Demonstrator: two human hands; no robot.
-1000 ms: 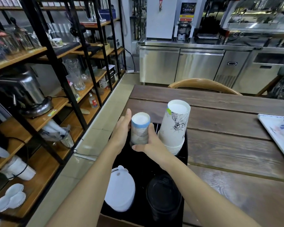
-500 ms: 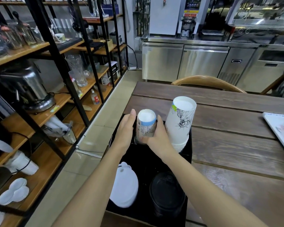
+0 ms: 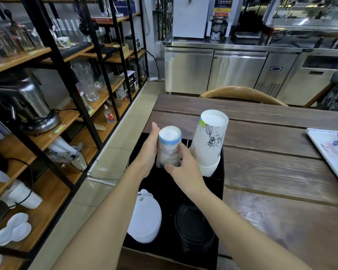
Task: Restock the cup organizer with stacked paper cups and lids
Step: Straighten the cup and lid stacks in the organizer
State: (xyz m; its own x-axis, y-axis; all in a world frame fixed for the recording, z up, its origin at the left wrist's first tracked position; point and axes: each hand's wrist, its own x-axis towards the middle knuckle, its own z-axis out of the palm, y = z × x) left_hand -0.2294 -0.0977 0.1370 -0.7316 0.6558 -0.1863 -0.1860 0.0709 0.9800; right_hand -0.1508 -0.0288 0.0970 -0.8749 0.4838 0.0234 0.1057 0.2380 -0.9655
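Observation:
A black cup organizer (image 3: 220, 184) sits at the left end of the wooden table. A small upside-down stack of paper cups with a blue band (image 3: 169, 148) stands in its far-left compartment. My left hand (image 3: 148, 151) presses the stack's left side and my right hand (image 3: 183, 168) grips its lower right side. A taller stack of white printed cups (image 3: 210, 141) leans in the far-right compartment. White lids (image 3: 144, 219) fill the near-left slot, black lids (image 3: 193, 228) the near-right.
Black-framed wooden shelves (image 3: 66, 117) with glassware and a steel appliance (image 3: 25, 102) line the left. A wooden chair back (image 3: 240, 93) stands behind the table, steel counters (image 3: 238, 69) beyond. A white tray (image 3: 332, 152) lies at the table's right edge.
The small cup stack has sunk lower into the far-left compartment, and both hands have gone down with it. The view has tilted slightly.

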